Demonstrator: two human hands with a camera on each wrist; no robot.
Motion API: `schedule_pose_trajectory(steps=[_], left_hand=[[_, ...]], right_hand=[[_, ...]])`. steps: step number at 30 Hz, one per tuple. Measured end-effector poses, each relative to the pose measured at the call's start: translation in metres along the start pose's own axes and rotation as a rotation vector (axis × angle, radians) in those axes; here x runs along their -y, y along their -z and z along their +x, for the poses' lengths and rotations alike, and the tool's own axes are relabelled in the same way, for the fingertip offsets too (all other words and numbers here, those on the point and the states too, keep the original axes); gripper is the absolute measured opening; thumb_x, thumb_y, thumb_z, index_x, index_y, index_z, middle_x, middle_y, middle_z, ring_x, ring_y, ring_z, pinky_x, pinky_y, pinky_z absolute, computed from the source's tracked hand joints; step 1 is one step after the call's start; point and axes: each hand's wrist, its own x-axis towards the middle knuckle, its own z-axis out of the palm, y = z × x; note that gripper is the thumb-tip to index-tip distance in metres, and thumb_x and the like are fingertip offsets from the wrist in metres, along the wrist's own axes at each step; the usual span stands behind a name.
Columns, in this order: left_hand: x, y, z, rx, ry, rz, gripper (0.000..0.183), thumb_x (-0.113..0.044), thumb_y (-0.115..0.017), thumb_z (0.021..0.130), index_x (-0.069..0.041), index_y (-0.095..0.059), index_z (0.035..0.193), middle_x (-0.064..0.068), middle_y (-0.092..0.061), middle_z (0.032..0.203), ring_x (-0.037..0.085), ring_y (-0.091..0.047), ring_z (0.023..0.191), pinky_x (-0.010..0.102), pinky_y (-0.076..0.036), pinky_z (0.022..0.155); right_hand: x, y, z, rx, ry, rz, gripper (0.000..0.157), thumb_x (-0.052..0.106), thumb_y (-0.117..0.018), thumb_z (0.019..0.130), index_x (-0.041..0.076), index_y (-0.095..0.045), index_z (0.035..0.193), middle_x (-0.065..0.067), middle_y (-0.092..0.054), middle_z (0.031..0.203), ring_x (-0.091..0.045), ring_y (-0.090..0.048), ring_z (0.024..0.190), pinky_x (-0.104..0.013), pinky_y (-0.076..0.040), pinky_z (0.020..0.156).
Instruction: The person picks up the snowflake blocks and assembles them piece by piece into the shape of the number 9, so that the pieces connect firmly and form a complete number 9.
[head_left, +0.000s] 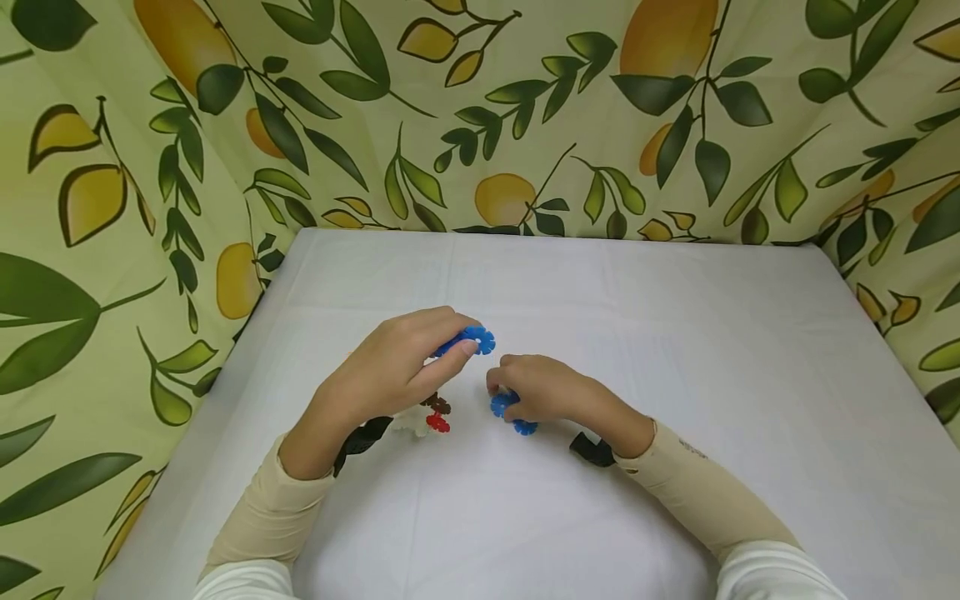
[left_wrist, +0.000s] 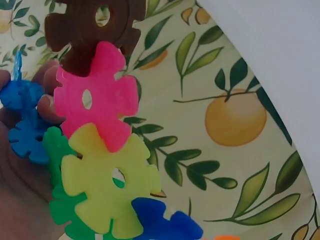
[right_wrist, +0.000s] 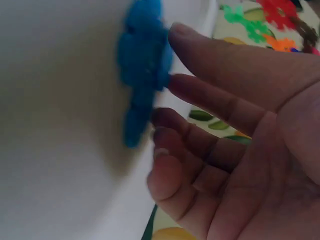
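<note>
Blue notched plastic discs (head_left: 483, 339), joined together, are pinched between thumb and fingers of my left hand (head_left: 397, 358), raised over the table. The left wrist view shows these light-blue discs (left_wrist: 27, 142) beside a close chain of brown (left_wrist: 80, 30), pink (left_wrist: 95, 95), yellow (left_wrist: 95, 160) and green discs (left_wrist: 62, 200); whether it joins them I cannot tell. My right hand (head_left: 551, 390) pinches another linked blue disc piece (head_left: 525, 427), just right of the left hand. In the right wrist view, thumb and index fingertips touch this blue piece (right_wrist: 142, 60); its far side is hidden.
Below the left hand are a brown disc (head_left: 437, 405), a red disc (head_left: 438, 422) and whitish pieces (head_left: 411, 422), partly covered. A white cloth lies over the table (head_left: 600, 292). A leaf-and-fruit patterned curtain (head_left: 506, 196) hangs behind and to both sides. Black straps (head_left: 592, 450) hang at the wrists.
</note>
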Motion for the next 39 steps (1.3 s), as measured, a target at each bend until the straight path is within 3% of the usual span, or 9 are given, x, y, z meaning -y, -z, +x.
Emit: schedule_pose_trajectory(steps=[5,10,14,18,24,29,33,39], left_hand=[[0.0,0.001,0.0,-0.067,0.024,-0.028,0.018,-0.022,-0.048,0.105,-0.009,-0.06,0.104,-0.004,-0.059,0.094,0.007,-0.051,0.077,0.025,-0.049,0.069],[0.0,0.001,-0.001,-0.087,0.058,-0.028,0.023,-0.021,-0.04,0.107,-0.009,-0.056,0.096,-0.004,-0.044,0.078,0.009,-0.041,0.066,0.026,-0.04,0.059],[0.0,0.002,-0.001,-0.074,0.081,-0.034,0.023,-0.021,-0.038,0.105,-0.009,-0.057,0.099,-0.004,-0.044,0.077,0.009,-0.042,0.065,0.028,-0.041,0.058],[0.001,0.002,0.0,-0.049,0.097,-0.019,0.018,-0.023,-0.054,0.098,-0.008,-0.057,0.107,-0.004,-0.053,0.084,0.009,-0.05,0.07,0.027,-0.049,0.061],[0.002,-0.001,0.001,-0.058,0.071,0.043,0.031,-0.025,-0.077,0.09,-0.007,-0.059,0.108,-0.002,-0.061,0.091,0.009,-0.056,0.074,0.022,-0.054,0.067],[0.001,-0.003,0.0,-0.075,0.06,0.059,0.037,-0.037,-0.079,0.088,-0.01,-0.061,0.103,-0.006,-0.057,0.085,0.008,-0.053,0.067,0.021,-0.049,0.059],[-0.001,-0.004,0.0,-0.075,0.06,0.094,0.035,-0.04,-0.077,0.089,-0.011,-0.061,0.102,-0.006,-0.058,0.085,0.008,-0.054,0.068,0.021,-0.049,0.059],[-0.004,-0.007,-0.001,-0.031,0.088,0.148,0.033,-0.04,-0.075,0.09,-0.011,-0.062,0.101,-0.004,-0.06,0.088,0.006,-0.055,0.07,0.02,-0.051,0.061]], right_hand=[[0.0,-0.004,0.0,0.008,0.014,0.041,0.019,0.01,-0.082,0.084,0.014,-0.064,0.09,0.004,-0.055,0.08,-0.01,-0.054,0.071,-0.027,-0.047,0.066],[-0.003,0.002,-0.004,-0.008,0.101,0.132,0.015,0.015,-0.075,0.092,0.017,-0.061,0.085,0.008,-0.057,0.068,-0.006,-0.053,0.058,-0.026,-0.046,0.06],[-0.004,0.014,-0.009,-0.141,0.194,0.194,0.01,0.014,-0.074,0.093,0.016,-0.065,0.088,0.009,-0.056,0.067,-0.005,-0.049,0.057,-0.024,-0.043,0.055],[-0.001,0.03,-0.019,-0.328,0.286,0.252,0.003,0.01,-0.073,0.093,0.011,-0.071,0.095,0.008,-0.059,0.073,-0.007,-0.05,0.062,-0.024,-0.046,0.057],[0.006,0.045,-0.037,-0.588,0.418,0.238,0.012,0.0,-0.069,0.094,0.006,-0.065,0.104,0.005,-0.067,0.086,-0.006,-0.058,0.072,-0.025,-0.053,0.066],[0.014,0.048,-0.043,-0.748,0.514,0.208,0.022,-0.006,-0.073,0.087,0.006,-0.067,0.104,0.003,-0.068,0.089,-0.007,-0.058,0.074,-0.023,-0.053,0.069],[0.019,0.05,-0.045,-0.819,0.548,0.184,0.022,-0.008,-0.073,0.084,0.005,-0.07,0.101,0.004,-0.066,0.085,-0.008,-0.055,0.073,-0.02,-0.049,0.066],[0.023,0.049,-0.046,-0.838,0.559,0.162,0.02,-0.01,-0.073,0.083,0.003,-0.07,0.098,0.001,-0.069,0.087,-0.009,-0.058,0.072,-0.019,-0.05,0.066]])
